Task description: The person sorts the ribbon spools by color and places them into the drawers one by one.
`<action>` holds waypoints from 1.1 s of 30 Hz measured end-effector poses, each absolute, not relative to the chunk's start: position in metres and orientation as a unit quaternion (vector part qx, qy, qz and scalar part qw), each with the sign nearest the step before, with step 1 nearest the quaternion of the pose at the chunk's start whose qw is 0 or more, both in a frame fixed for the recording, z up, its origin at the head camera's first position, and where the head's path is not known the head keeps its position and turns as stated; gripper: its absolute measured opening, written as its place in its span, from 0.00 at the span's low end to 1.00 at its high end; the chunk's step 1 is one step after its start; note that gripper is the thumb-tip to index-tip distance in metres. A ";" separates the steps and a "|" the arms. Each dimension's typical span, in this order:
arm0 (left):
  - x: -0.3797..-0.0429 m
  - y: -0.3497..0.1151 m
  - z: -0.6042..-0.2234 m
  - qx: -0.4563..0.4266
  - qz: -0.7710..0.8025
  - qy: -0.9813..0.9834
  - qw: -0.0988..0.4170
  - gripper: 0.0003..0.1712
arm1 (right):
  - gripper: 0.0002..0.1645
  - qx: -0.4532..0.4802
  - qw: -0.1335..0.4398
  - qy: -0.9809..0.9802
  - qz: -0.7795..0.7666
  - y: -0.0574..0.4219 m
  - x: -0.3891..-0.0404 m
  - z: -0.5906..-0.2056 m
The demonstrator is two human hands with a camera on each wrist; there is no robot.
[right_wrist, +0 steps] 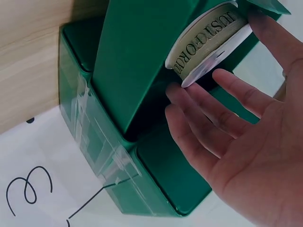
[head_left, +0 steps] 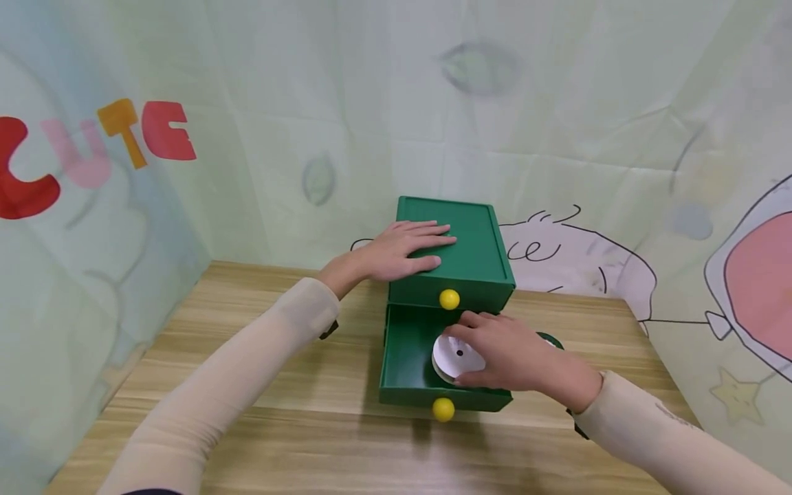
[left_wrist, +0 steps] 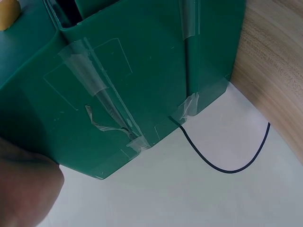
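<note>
A green drawer cabinet [head_left: 467, 240] stands on the table, and its lower drawer [head_left: 405, 361] is pulled out. Inside that drawer, my right hand [head_left: 510, 350] holds a ribbon spool [head_left: 454, 357] between thumb and fingers. The right wrist view shows the tan ribbon [right_wrist: 206, 40] with dark lettering between white discs. My left hand [head_left: 408, 251] rests on the cabinet's top with its fingers spread. In the left wrist view, only part of that hand [left_wrist: 26, 189] appears beside the cabinet's taped green side [left_wrist: 137, 66].
Yellow round knobs mark the upper drawer front [head_left: 449, 299] and the lower one [head_left: 443, 410]. A green-rimmed round item [head_left: 549, 339] lies partly hidden behind my right wrist. The wood-grain table [head_left: 291, 426] meets a printed curtain [head_left: 278, 137] behind the cabinet.
</note>
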State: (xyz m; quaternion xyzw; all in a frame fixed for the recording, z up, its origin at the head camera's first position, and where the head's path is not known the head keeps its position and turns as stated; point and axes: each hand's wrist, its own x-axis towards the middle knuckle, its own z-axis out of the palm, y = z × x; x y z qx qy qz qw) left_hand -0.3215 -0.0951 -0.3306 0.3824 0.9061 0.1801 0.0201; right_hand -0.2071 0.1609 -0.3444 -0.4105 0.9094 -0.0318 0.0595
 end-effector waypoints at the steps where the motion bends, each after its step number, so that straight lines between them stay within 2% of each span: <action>1: -0.322 -0.095 -0.331 0.382 0.180 0.906 0.020 0.34 | 0.37 -0.412 0.063 0.908 -0.029 0.159 -0.208 -0.346; 6: -0.321 -0.097 -0.330 0.381 0.181 0.906 0.020 0.33 | 0.37 -0.414 0.081 0.906 -0.019 0.151 -0.213 -0.350; 33: -0.322 -0.095 -0.331 0.383 0.186 0.905 0.019 0.33 | 0.37 -0.455 0.088 0.886 0.018 0.139 -0.214 -0.360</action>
